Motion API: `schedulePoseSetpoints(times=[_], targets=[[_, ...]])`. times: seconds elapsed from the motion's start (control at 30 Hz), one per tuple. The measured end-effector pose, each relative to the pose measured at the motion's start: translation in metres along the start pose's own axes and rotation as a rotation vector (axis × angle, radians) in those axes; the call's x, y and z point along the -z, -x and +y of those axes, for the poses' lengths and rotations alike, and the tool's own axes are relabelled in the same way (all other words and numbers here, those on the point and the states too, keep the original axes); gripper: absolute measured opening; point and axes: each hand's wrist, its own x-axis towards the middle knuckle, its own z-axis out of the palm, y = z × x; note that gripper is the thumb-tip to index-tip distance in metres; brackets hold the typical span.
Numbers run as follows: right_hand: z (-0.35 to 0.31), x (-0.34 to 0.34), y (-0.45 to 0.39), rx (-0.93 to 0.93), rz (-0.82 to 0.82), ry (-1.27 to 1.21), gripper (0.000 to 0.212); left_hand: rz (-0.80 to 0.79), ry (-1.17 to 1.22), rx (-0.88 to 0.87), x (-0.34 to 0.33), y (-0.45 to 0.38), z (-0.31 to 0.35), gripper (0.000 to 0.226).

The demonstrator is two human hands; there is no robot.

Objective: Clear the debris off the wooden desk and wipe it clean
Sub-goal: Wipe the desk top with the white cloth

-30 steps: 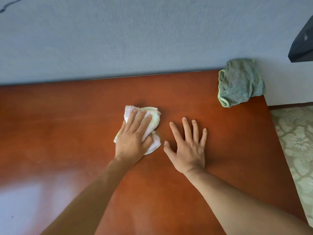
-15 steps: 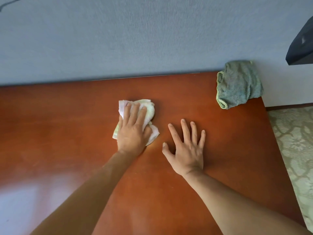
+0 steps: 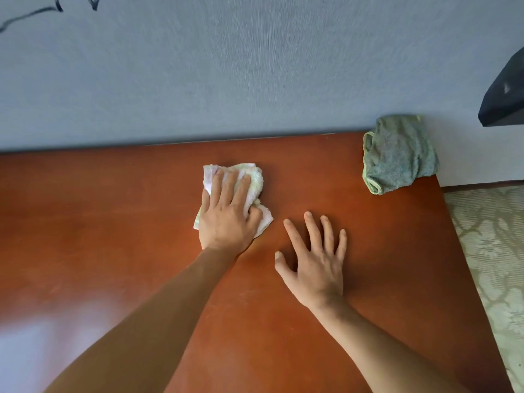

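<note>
Two bare forearms, no sleeves, short fingernails

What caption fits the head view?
Left hand presses a white cloth on the wooden desk; right hand lies flat beside it.

The wooden desk (image 3: 368,293) stood against the wall, its top reddish-brown and glossy. On it lay a crumpled white cloth (image 3: 252,182) near the middle and a green cloth (image 3: 397,154) at the far right corner — well apart.
</note>
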Motion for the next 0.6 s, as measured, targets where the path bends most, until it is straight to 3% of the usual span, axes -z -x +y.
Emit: schedulePoseSetpoints(times=[0.1,0.27,0.4,0.47,0.53,0.6], targets=[[0.005,0.004,-0.042,0.039,0.146,-0.061,0.045,0.007,0.006,-0.018,-0.003,-0.002,0.001,0.060],[0.006,0.000,-0.102,-0.085,-0.082,0.053,0.068,0.040,-0.052,-0.105,-0.006,-0.001,-0.007,0.057],[0.009,-0.001,-0.102,-0.075,-0.061,0.055,0.073,-0.072,-0.074,-0.559,-0.010,-0.004,-0.025,0.067],[0.010,-0.002,-0.105,-0.078,-0.058,0.054,0.071,-0.101,-0.117,-0.657,-0.007,-0.024,-0.035,0.067],[0.010,-0.004,-0.104,-0.090,-0.042,0.039,0.067,-0.037,-0.083,-0.521,-0.007,-0.048,-0.038,0.065],[0.008,-0.005,-0.103,-0.093,-0.030,0.026,0.067,0.010,-0.048,-0.250,-0.005,-0.070,-0.031,0.060]])
